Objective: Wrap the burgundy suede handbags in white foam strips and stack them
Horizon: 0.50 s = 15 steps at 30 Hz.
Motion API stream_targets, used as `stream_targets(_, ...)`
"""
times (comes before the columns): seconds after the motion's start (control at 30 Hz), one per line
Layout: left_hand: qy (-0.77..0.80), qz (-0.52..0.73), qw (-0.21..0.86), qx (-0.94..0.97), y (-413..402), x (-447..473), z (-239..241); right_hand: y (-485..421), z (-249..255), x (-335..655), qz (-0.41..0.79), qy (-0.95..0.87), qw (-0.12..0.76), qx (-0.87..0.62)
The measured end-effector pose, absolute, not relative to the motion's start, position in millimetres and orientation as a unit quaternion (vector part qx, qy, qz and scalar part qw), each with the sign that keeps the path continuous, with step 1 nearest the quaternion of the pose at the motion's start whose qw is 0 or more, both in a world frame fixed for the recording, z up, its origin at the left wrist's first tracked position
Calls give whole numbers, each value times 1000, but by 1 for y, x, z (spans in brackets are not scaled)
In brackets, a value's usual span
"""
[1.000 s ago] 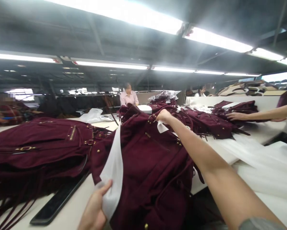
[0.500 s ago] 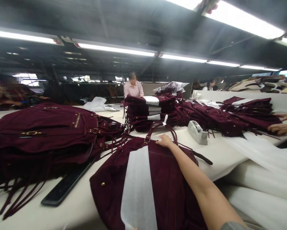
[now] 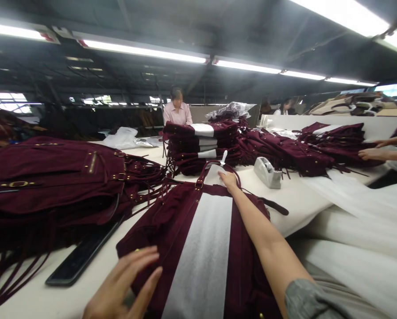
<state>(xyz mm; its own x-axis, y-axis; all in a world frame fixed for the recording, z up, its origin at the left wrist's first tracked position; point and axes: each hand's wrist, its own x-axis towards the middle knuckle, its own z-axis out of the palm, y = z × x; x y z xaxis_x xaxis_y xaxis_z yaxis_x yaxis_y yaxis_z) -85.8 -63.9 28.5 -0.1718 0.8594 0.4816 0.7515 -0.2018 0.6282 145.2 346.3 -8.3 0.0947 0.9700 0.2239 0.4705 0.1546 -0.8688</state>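
A dark maroon bag point(image 3: 165, 226) with handles lies flat before me. Down its front runs a white wrapping strip point(image 3: 201, 248), soft and thin like foam sheet or paper. Its upper end shows past the bag's top edge, between the handles. There my right hand point(image 3: 229, 180) has its fingers closed on the strip's edge, with the forearm stretched across the bag's right side. My left hand point(image 3: 125, 283) hovers over the bag's lower left, fingers apart, holding nothing. A white plastic tag point(image 3: 224, 158) stands up at the handles.
Left is a pile of maroon bags point(image 3: 62, 173) with hanging straps, beside a long black flat object point(image 3: 82, 254). Ahead stand stacked wrapped bags point(image 3: 181, 148) and a tape dispenser point(image 3: 267, 173). White sheeting point(image 3: 357, 212) spreads right. A co-worker's hands point(image 3: 374, 153) touch bags; another person point(image 3: 178, 113) stands behind.
The white strip has moved up the bag, and its end now shows between the handles. My right hand has closed on it. My left hand has come into view, and the camera has shifted.
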Motion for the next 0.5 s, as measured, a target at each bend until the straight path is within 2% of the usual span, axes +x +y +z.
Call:
stream_targets(0.07,635,401,-59,657,-11,-97,46,346,-11,142,308,-602,466,-572)
stream_targets(0.13,687,332,-73,642,43,-108,51,344,-15,143,335,-602,470,-553)
stream_targets(0.23,772,193,71,601,102,-128,40,341,-21,149,364,-609,456,-537)
stream_targets(0.3,796,145,117,577,119,-142,26,343,-25,155,364,-609,450,-542)
stream_targets(0.37,800,158,129,564,120,-153,13,350,-25,161,349,-599,458,-556)
stream_targets(0.5,746,308,217,549,97,-169,-5,379,-11,176,309,-559,502,-584)
